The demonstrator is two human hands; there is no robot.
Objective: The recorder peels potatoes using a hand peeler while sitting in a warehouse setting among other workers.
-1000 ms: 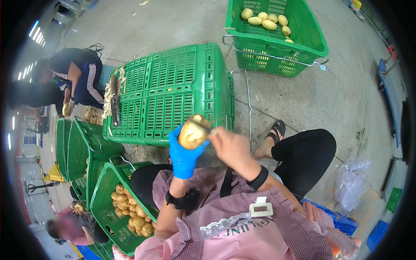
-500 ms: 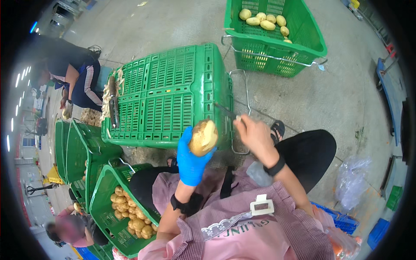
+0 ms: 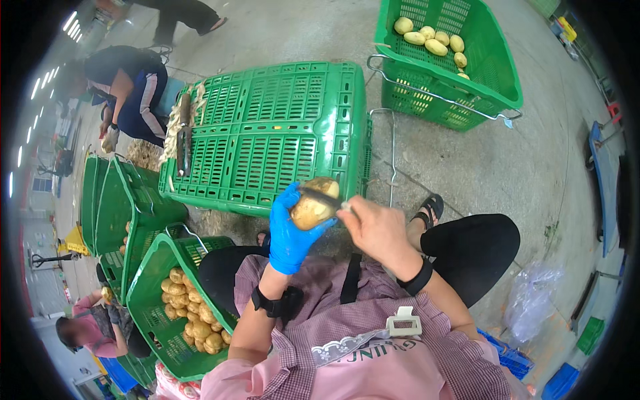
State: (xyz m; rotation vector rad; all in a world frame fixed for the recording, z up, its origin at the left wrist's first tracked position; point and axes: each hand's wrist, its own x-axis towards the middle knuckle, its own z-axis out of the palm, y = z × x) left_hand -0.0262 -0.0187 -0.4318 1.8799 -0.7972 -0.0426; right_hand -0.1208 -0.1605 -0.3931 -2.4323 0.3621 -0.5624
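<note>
My left hand (image 3: 291, 233), in a blue glove, is wrapped round a partly peeled potato (image 3: 308, 215), with pale flesh showing on its upper right side. In my bare right hand (image 3: 379, 230) is a peeler (image 3: 323, 197) with a thin dark blade, which lies across the top of the potato. Its handle is mostly covered by my fingers. Just beyond my hands stands an upturned green crate (image 3: 267, 127). Along its left edge lie another dark-bladed tool (image 3: 185, 137) and several peel strips (image 3: 199, 101).
An open green crate (image 3: 453, 107) with peeled potatoes stands at far right. By my left knee, another green crate (image 3: 150, 313) holds unpeeled potatoes (image 3: 193, 310). Two people (image 3: 137, 87) (image 3: 100, 327) work at left. A blue trolley (image 3: 597, 193) and clear plastic bag (image 3: 533, 300) are at right.
My right hand has moved left, bringing the peeler blade from beside the potato onto its top. My left hand still grips the potato. A walking person's legs have appeared at the upper left.
</note>
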